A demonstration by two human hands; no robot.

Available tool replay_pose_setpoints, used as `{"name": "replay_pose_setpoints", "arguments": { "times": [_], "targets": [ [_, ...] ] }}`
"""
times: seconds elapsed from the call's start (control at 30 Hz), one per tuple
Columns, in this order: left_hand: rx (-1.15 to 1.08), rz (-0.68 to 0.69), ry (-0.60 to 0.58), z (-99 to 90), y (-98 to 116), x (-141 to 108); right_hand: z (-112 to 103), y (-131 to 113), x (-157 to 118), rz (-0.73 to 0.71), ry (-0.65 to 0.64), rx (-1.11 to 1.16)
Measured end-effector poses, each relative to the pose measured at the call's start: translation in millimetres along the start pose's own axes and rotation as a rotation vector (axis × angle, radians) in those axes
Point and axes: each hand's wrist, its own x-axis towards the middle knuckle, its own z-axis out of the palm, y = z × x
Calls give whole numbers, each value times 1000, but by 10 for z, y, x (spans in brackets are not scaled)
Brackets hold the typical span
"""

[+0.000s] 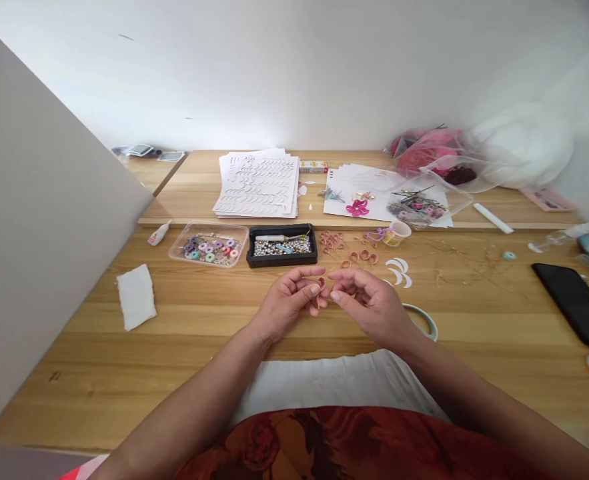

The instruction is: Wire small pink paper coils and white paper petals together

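My left hand (pixel 289 301) and my right hand (pixel 369 307) are held close together above the wooden table (pixel 274 393). My left thumb and fingers pinch a small copper-coloured wire loop (pixel 319 291). My right fingertips are right beside that loop, but I cannot tell whether they grip it. Several similar loops (pixel 353 251) lie on the table just beyond my hands. White paper crescents (pixel 398 272) lie to the right of them.
A plastic bead tray (pixel 208 245) and a black box of beads (pixel 281 245) stand ahead, behind them paper stacks (pixel 257 183). A white ring (pixel 423 320) lies near my right hand. A black phone (pixel 574 303) is at the right, and a grey panel (pixel 44 200) rises at the left.
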Motion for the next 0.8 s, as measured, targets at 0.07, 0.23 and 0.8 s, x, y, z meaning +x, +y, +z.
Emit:
{"name": "replay_pose_setpoints", "arguments": {
  "times": [0.07,0.23,0.8],
  "targets": [
    [61,-22,-21,3,2,-4,27,-10,9,13,-5,18],
    [173,-78,-18,16,-13,-14,69,19,-38,-48,65,-112],
    [390,-222,39,60,-23,-44,-32,32,-109,-442,92,-768]
  ]
}}
